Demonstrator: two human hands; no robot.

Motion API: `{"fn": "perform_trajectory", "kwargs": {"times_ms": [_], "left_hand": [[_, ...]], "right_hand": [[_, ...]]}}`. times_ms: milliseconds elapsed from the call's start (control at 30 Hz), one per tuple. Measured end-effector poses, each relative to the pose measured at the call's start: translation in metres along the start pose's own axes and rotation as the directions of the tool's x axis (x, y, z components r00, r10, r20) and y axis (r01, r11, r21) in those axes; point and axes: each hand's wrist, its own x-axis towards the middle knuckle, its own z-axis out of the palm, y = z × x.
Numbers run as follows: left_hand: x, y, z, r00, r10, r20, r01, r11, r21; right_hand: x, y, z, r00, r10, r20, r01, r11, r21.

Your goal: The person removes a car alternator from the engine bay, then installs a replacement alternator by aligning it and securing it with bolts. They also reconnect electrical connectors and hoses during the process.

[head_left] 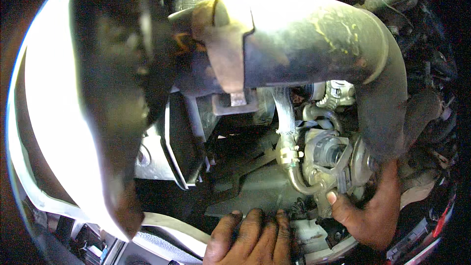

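Observation:
My left hand (250, 239) lies at the lower edge of an engine bay, its fingers stretched out over a rim and holding nothing visible. To the right, my right hand (370, 216) reaches up beside a round metal housing (363, 159). Its thumb is stretched out to the left near the housing's lower part, while its other fingers pass out of sight behind the large dark pipe (319, 44); their grip is hidden. That pipe arches across the upper view and bends down at the right. Left of the housing, a braided hose (283, 108) joins a thin bent metal tube (297, 181).
A rusty strap clamp (225, 54) with a bracket (235, 105) circles the big pipe. A blurred dark part (110, 93) and a bright white curved panel (54, 103) fill the left side. Cables and hoses crowd the right. A pale curved rim (171, 228) borders the bottom.

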Motion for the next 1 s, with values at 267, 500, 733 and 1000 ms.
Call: {"fn": "perform_trajectory", "kwargs": {"times_ms": [267, 500, 733, 1000], "left_hand": [[0.032, 0.025, 0.012, 0.995, 0.080, -0.056, -0.079, 0.997, 0.017], [0.040, 0.031, 0.001, 0.992, -0.005, 0.125, -0.015, 0.988, 0.156], [0.044, 0.017, 0.008, 0.989, 0.086, -0.124, -0.076, 0.993, 0.088], [0.079, -0.017, -0.030, 0.873, 0.485, 0.050, -0.488, 0.870, 0.076]], "right_hand": [[0.010, 0.025, -0.018, 0.996, 0.087, -0.011, -0.084, 0.978, 0.189], [0.035, 0.037, -0.021, 0.995, -0.081, -0.065, 0.085, 0.994, 0.062], [0.029, 0.005, -0.025, 0.990, -0.112, -0.083, 0.125, 0.979, 0.164], [0.032, 0.015, -0.036, 0.999, 0.015, 0.045, -0.015, 1.000, -0.009]]}}
